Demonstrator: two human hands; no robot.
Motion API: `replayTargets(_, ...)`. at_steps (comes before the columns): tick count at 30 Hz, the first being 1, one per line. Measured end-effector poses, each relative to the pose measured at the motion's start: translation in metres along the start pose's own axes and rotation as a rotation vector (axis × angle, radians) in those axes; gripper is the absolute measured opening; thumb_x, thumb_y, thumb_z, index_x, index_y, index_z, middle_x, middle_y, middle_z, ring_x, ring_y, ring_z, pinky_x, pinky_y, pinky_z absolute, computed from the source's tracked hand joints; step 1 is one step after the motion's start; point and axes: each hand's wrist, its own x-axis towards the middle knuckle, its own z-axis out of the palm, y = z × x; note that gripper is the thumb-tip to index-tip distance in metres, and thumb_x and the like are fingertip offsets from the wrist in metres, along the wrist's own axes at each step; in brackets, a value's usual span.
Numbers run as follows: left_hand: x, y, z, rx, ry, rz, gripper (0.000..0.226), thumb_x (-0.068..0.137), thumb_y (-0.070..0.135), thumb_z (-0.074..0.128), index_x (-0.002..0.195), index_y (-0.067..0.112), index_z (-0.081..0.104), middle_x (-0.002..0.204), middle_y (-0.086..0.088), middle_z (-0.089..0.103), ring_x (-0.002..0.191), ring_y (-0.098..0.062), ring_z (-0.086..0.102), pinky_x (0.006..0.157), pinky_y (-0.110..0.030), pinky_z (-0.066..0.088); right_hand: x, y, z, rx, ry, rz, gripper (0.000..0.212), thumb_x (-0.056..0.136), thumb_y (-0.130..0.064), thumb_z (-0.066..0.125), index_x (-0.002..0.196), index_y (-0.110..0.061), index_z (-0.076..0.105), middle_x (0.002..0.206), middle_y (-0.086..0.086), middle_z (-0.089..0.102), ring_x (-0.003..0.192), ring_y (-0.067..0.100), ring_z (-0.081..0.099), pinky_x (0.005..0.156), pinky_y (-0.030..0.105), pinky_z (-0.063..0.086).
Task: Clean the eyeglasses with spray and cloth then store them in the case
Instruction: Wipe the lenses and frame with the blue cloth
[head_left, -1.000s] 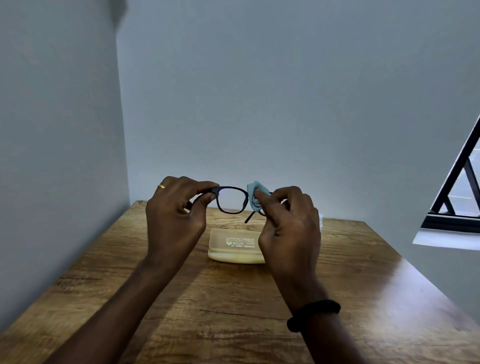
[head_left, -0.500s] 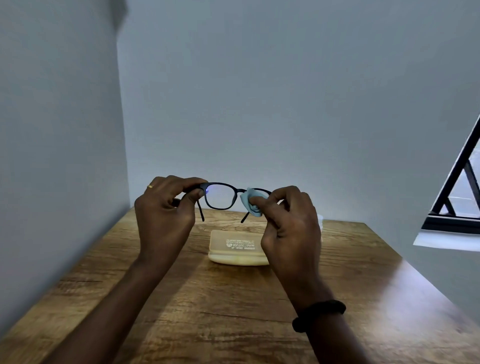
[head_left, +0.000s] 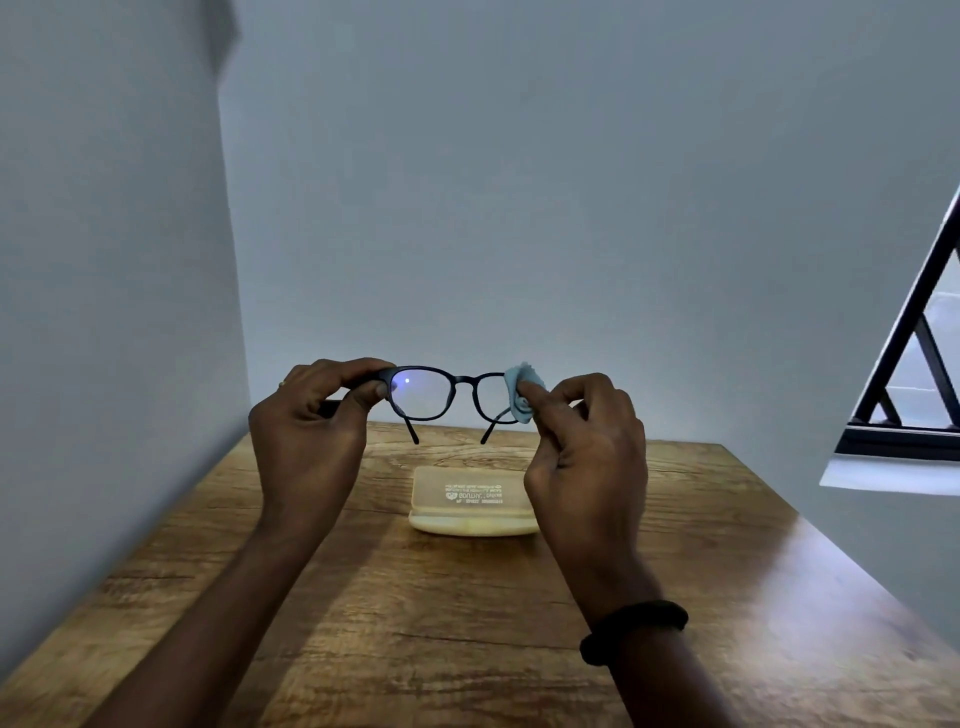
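Note:
Black-framed eyeglasses (head_left: 462, 382) are held in the air above the wooden table (head_left: 467, 613), lenses facing me and both temple arms hanging down. My left hand (head_left: 311, 431) pinches the frame's left corner. My right hand (head_left: 582, 441) presses a small light-blue cloth (head_left: 519, 392) around the outer edge of the right lens, between thumb and fingers. A cream-coloured glasses case (head_left: 470, 501) lies shut on the table just below the glasses, its printed label facing up. I see no spray bottle.
Grey walls close in behind the table and along its left side. A dark-framed window (head_left: 914, 374) with a white sill is at the right. I wear a black band on my right wrist (head_left: 634, 629).
The glasses have turned to face me more squarely, with both lenses now showing. My right hand with the cloth has slid from near the bridge to the right lens's outer edge.

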Motion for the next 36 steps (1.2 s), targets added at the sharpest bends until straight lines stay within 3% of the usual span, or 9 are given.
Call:
replayTargets(7, -0.001, -0.001, 0.000, -0.002, 0.012, -0.001, 0.028, 0.085, 0.007, 0.074, 0.090, 0.035, 0.076, 0.085, 0.025, 0.072, 0.090, -0.014, 0.067, 0.071, -0.014, 0.046, -0.003, -0.009, 0.002, 0.133, -0.135, -0.074, 0.058, 0.077, 0.003, 0.044, 0.120, -0.024, 0.073, 0.104, 0.001, 0.055, 0.092, 0.020, 0.053, 0.068, 0.038, 0.052)
replayTargets(12, 0.002, -0.004, -0.003, -0.007, 0.032, -0.016, 0.026, 0.085, 0.007, 0.074, 0.090, 0.033, 0.076, 0.086, 0.022, 0.073, 0.092, -0.016, 0.068, 0.072, -0.018, 0.049, -0.002, -0.008, -0.001, 0.130, -0.200, -0.113, 0.057, 0.067, 0.009, 0.050, 0.107, -0.021, 0.077, 0.102, 0.002, 0.057, 0.091, 0.022, 0.053, 0.069, 0.041, 0.049)
replayTargets(21, 0.001, -0.001, -0.002, -0.012, 0.011, -0.019, 0.029, 0.086, 0.004, 0.073, 0.090, 0.033, 0.076, 0.088, 0.027, 0.073, 0.085, -0.019, 0.067, 0.069, -0.013, 0.044, 0.001, 0.001, -0.001, -0.038, -0.051, 0.086, 0.062, 0.067, 0.016, 0.061, 0.114, -0.023, 0.074, 0.100, 0.002, 0.057, 0.085, 0.023, 0.055, 0.066, 0.045, 0.054)
replayTargets(25, -0.001, -0.001, 0.000, -0.015, 0.017, -0.013, 0.026, 0.086, 0.005, 0.074, 0.091, 0.031, 0.077, 0.091, 0.020, 0.074, 0.090, -0.018, 0.069, 0.071, -0.014, 0.047, 0.000, -0.001, 0.001, 0.008, -0.063, 0.038, 0.064, 0.071, 0.015, 0.057, 0.118, -0.026, 0.074, 0.101, 0.002, 0.056, 0.087, 0.023, 0.054, 0.064, 0.042, 0.053)
replayTargets(32, -0.004, 0.001, 0.005, 0.016, 0.004, 0.013, 0.032, 0.084, 0.005, 0.077, 0.089, 0.036, 0.075, 0.092, 0.020, 0.073, 0.092, -0.016, 0.069, 0.071, -0.016, 0.050, -0.007, -0.017, 0.006, 0.041, -0.123, -0.115, 0.063, 0.076, -0.004, 0.033, 0.124, -0.020, 0.072, 0.102, 0.005, 0.057, 0.088, 0.025, 0.055, 0.062, 0.041, 0.053)
replayTargets(36, 0.000, -0.002, 0.001, 0.008, 0.033, -0.011, 0.025, 0.084, 0.007, 0.077, 0.090, 0.031, 0.077, 0.090, 0.017, 0.075, 0.091, -0.014, 0.069, 0.071, -0.015, 0.049, -0.008, -0.017, 0.005, 0.083, -0.131, -0.137, 0.059, 0.078, -0.005, 0.037, 0.121, -0.021, 0.073, 0.099, 0.005, 0.058, 0.087, 0.025, 0.055, 0.063, 0.039, 0.051)
